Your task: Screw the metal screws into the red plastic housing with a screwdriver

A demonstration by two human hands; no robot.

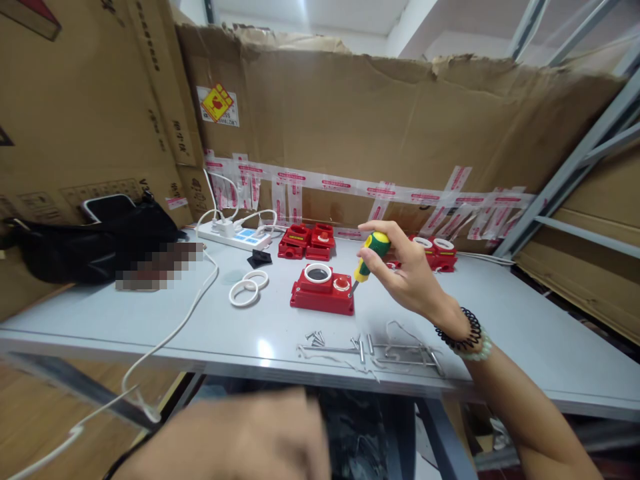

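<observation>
we've got a pale grey table (540, 333), taped cardboard (325, 127) walling its back & a metal rack (590, 150) on the rt. the red box (323, 302) sits mid-table; our rt hand (411, 268) pinches a green-and-yellow screwdriver (379, 245) btwn thumb & fingers, tip at the box's rt end. our left hand (255, 433) is a blur below the front edge (can't tell if it's spread or closed). white rings (243, 294) lie left of the box, w/ a power strip (235, 236) behind & a black bag (95, 250) farther left. small screws (319, 340) & metal rods (363, 351) lie in front; a white cable (173, 333) crosses the front edge. our rt hand partly blocks more red units (444, 259) behind.
</observation>
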